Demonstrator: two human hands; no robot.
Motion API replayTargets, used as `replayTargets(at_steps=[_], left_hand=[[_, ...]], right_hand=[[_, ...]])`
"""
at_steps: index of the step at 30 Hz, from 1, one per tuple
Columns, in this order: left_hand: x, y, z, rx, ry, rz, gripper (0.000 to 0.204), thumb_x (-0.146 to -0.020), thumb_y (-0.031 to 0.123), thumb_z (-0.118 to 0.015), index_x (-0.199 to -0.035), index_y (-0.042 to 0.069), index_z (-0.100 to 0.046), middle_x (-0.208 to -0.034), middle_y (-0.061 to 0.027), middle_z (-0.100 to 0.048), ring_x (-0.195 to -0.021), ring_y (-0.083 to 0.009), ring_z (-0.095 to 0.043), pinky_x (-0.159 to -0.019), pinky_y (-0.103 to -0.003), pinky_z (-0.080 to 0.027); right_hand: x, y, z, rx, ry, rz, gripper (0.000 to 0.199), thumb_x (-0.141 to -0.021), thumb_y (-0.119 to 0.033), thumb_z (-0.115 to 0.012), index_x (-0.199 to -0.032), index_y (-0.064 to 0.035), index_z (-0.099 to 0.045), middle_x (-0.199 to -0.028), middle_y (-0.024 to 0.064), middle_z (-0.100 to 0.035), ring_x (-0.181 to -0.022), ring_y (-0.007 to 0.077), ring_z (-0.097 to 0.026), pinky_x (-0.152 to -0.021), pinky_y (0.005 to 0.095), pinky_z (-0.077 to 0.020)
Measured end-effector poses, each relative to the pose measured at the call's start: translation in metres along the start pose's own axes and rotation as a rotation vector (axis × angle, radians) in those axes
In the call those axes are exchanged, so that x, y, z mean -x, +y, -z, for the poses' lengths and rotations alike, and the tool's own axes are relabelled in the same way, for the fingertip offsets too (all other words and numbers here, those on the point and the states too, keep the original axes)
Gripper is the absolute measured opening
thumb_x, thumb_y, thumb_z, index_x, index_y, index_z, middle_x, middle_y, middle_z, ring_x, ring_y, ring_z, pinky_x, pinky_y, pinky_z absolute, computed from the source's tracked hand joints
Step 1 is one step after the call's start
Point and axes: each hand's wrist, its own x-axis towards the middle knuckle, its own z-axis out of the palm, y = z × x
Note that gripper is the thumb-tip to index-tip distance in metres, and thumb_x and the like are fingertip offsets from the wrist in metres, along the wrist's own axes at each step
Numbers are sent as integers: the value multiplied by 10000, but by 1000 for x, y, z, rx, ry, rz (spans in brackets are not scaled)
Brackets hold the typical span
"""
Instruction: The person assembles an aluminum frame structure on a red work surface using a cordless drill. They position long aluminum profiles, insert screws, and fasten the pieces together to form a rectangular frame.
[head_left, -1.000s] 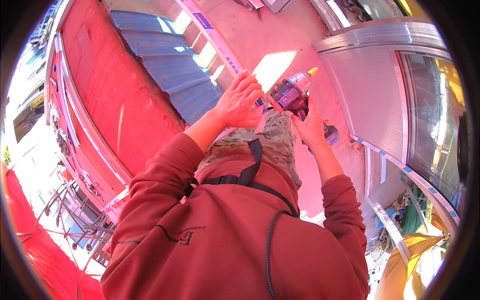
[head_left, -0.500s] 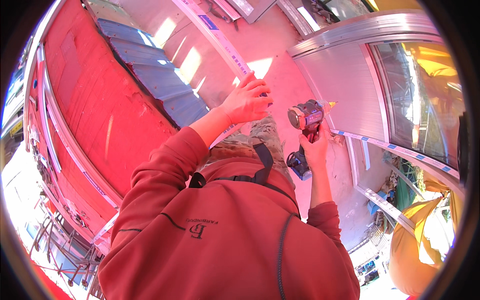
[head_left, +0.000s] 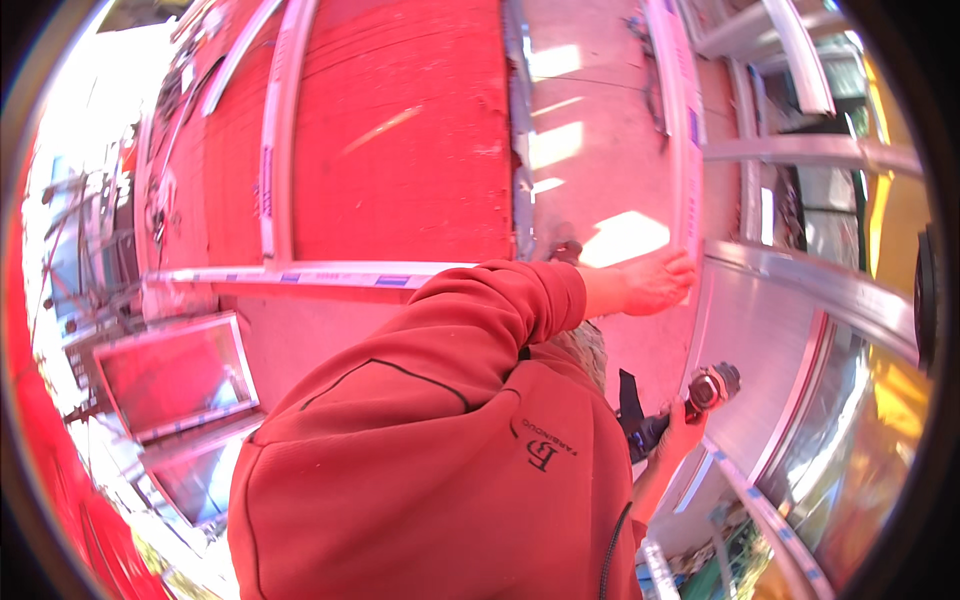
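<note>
Neither of my own hands is in view. A person in a red hooded top stands close in front of me with their back turned and fills the lower middle. One of their hands lies flat against a pale metal frame bar. Their other hand, lower down, grips a dark cordless drill that points toward a silver metal frame.
A big red wall panel spans the top middle. Glazed window frames lean at the left, below a long taped profile. Glass and a yellow surface sit at the right.
The view has swung round. The person's hands, together by the drill a second ago, have parted: one now rests on the frame bar, the other has lowered the drill.
</note>
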Motion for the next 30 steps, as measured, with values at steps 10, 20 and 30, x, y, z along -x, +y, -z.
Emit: replayTargets(at_steps=[10,20,30], left_hand=[[209,-33,125,258,631,997,95,-855,143,-687,-912,67,-681,-876,-119,-657,-868,-322,-642,-752,-410,-522],[452,-86,159,-298,305,1802,190,-864,240,-696,-981,91,-720,-999,-130,-670,-982,-328,-652,-846,-439,-525],[272,-80,139,753,818,1423,203,-883,92,-642,-1057,2,-698,-843,-47,-699,-689,-119,-631,-644,-257,-509]], right_hand=[[-4,-77,-38,196,-362,212,508,-856,8,-583,-1349,24,-461,-769,53,-543,-604,135,-537,-630,278,-492],[16,-115,-65,234,-597,325,530,-883,-27,-593,-1392,19,-449,-873,56,-544,-704,132,-530,-683,272,-458],[-28,-35,-25,989,-536,1277,300,-857,-281,-709,-1096,-105,-670,-1029,114,-683,-939,339,-660,-794,463,-526]])
